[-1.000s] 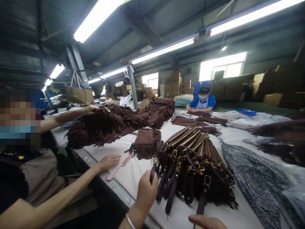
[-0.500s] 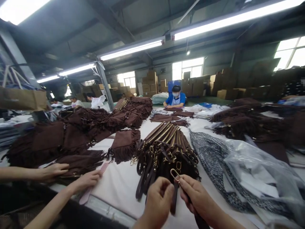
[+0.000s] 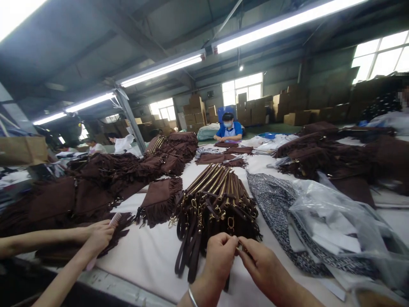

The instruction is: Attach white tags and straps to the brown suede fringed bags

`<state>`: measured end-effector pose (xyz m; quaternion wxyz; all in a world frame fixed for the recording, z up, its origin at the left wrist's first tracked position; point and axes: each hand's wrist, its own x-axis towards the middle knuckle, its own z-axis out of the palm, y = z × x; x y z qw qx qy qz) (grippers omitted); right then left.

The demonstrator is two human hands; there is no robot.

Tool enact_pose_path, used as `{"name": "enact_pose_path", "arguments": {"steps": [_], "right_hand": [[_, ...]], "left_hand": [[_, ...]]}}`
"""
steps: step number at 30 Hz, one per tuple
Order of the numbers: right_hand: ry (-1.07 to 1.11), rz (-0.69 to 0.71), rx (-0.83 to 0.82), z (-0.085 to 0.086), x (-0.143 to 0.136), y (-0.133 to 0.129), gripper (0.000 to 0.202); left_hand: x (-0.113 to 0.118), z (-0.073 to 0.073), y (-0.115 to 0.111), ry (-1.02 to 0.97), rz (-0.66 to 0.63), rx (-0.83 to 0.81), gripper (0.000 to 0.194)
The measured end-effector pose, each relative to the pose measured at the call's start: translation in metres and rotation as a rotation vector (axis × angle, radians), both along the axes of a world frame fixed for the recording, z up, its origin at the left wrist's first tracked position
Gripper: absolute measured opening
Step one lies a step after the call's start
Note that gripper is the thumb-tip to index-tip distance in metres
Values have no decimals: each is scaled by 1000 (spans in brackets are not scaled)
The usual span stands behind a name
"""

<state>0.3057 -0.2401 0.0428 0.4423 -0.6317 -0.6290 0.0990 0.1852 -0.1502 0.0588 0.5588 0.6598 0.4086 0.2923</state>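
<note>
Near the front edge of the table, my left hand (image 3: 220, 258) and my right hand (image 3: 263, 260) meet fingertip to fingertip. Both are pinched on a small metal clasp of a dark brown strap, mostly covered by the fingers. Part of the strap hangs below, between the hands. Just beyond them lies a fanned stack of brown zippered pouches (image 3: 220, 187), with gold rings, clips and wrist straps (image 3: 194, 260) hanging toward me. A single fringed brown pouch (image 3: 157, 198) lies flat to the left of the stack.
At the left, a co-worker's hands (image 3: 100, 236) hold a pink comb (image 3: 115, 219) over brown fringe. Heaped fringed pouches (image 3: 53, 198) lie behind. Right of the stack are grey speckled fabric (image 3: 271, 194) and a clear plastic bag (image 3: 335, 221). A masked person (image 3: 228, 128) sits across the table.
My left hand has closed in on the metal clasp beside my right hand, and the clasp is now mostly hidden. The co-worker's hands have come together with the comb. The view has shifted slightly.
</note>
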Motion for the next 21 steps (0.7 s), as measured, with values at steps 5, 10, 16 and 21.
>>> {"name": "enact_pose_path", "arguments": {"steps": [5, 10, 16, 21], "right_hand": [[-2, -52, 30, -12, 12, 5, 20], [102, -193, 27, -10, 32, 11, 24], [120, -316, 27, -20, 43, 16, 32], [115, -279, -1, -22, 41, 21, 34]], "left_hand": [[17, -11, -1, 52, -15, 173, 34], [32, -8, 10, 177, -152, 789, 30], [30, -4, 43, 684, -318, 1324, 17], [13, 20, 73, 909, -160, 1411, 28]]}}
